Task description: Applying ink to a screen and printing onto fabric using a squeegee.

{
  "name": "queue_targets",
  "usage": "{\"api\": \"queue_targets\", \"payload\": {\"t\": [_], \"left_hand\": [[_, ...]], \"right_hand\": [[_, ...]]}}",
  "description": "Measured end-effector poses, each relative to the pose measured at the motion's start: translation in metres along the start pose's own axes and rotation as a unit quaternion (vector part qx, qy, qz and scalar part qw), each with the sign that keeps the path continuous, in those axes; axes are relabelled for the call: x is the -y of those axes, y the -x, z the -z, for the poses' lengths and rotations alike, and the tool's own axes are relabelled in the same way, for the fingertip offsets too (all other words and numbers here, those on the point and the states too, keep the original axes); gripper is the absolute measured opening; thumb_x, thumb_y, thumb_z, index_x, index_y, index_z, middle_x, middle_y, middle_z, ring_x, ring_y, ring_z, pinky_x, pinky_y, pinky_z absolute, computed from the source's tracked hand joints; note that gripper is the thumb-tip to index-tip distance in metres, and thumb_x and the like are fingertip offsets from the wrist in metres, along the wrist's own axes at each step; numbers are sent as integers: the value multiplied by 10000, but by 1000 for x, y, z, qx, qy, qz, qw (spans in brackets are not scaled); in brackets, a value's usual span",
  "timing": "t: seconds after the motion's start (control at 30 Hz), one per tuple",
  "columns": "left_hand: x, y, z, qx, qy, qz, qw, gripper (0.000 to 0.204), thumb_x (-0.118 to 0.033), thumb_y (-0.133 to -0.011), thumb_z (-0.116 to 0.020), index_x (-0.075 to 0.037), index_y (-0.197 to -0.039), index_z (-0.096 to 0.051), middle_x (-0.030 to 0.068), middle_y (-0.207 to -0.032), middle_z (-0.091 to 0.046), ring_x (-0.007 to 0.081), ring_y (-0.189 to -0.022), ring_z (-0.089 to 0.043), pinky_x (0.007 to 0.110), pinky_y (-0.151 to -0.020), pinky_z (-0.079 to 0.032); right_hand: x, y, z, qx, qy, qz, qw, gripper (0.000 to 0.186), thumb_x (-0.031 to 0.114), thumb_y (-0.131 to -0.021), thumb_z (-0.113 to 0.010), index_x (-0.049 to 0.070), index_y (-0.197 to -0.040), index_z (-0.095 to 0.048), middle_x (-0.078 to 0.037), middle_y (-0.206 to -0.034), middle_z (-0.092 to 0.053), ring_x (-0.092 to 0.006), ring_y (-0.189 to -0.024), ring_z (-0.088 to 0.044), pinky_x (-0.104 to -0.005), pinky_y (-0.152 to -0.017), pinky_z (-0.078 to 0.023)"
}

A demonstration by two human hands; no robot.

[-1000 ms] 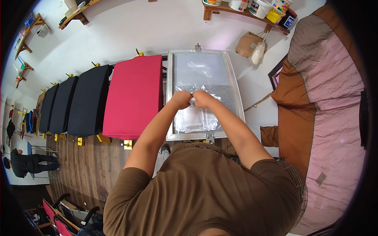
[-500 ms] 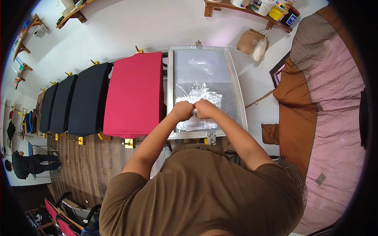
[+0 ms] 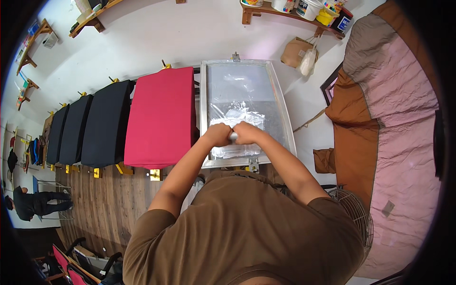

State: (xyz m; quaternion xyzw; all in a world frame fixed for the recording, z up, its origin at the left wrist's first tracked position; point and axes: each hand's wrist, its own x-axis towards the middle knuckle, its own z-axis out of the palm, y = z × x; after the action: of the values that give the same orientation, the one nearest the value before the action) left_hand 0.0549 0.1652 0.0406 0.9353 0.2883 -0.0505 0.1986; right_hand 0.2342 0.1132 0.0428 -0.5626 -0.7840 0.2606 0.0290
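A metal-framed printing screen point(image 3: 205, 114) lies flat in front of me, its mesh grey with a pale patch in the middle. My left hand point(image 3: 217, 134) and my right hand point(image 3: 247, 132) are closed side by side on a squeegee handle point(image 3: 232, 137), of which only a small grey piece shows between the fists. Both hands sit over the near half of the screen. The blade below them is hidden.
A red cloth-covered board point(image 3: 161, 118) lies left of the screen, then several black ones point(image 3: 102, 124) in a row. Shelves with pots point(image 3: 304, 8) hang on the wall behind. A pink and brown curtain point(image 3: 389, 123) hangs right. A person in black point(image 3: 35, 203) stands far left.
Both hands have drawn the squeegee toward me, from the middle of the screen to its near half.
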Motion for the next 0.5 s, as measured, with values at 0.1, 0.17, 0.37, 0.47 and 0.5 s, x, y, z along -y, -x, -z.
{"api": "queue_targets", "payload": {"t": [0.1, 0.17, 0.37, 0.47, 0.5], "left_hand": [[14, -14, 4, -89, -27, 13, 996, 171, -210, -742, -746, -83, -856, -737, 165, -879, -739, 371, -860, -717, 475, -770, -577], [11, -24, -2, -116, -33, 0, 993, 133, -181, -772, -729, -86, -864, -723, 166, -862, -735, 380, -834, -714, 486, -747, -572], [4, -10, -34, -163, -52, 1, 985, 117, -113, -830, -641, -61, -921, -692, 182, -804, -722, 361, -744, -721, 473, -680, -577], [-11, 5, -53, -182, -49, 5, 982, 63, -76, -831, -600, -44, -853, -649, 188, -753, -707, 349, -703, -716, 460, -639, -570], [-15, 11, -56, -179, -47, -2, 983, 64, -77, -826, -603, -45, -854, -650, 184, -740, -703, 349, -689, -713, 458, -630, -568]], "right_hand": [[0, -12, 13, -54, 4, -3, 999, 252, 125, -693, -710, 0, -908, -747, -262, -916, -717, -415, -882, -710, -470, -824, -576], [-14, -18, 7, -126, 27, -29, 991, 227, 117, -712, -712, 25, -919, -736, -246, -936, -718, -413, -908, -706, -475, -842, -572], [-11, -4, -27, -146, 7, -36, 989, 205, 66, -726, -682, 8, -923, -684, -222, -953, -710, -414, -931, -686, -489, -856, -556], [-7, 15, -43, -183, 0, 2, 983, 160, 23, -722, -661, -2, -879, -645, -214, -921, -696, -415, -923, -679, -491, -848, -550], [-3, 21, -45, -165, -3, 0, 986, 164, 25, -720, -661, -5, -881, -646, -216, -923, -696, -416, -924, -678, -491, -846, -550]]}}
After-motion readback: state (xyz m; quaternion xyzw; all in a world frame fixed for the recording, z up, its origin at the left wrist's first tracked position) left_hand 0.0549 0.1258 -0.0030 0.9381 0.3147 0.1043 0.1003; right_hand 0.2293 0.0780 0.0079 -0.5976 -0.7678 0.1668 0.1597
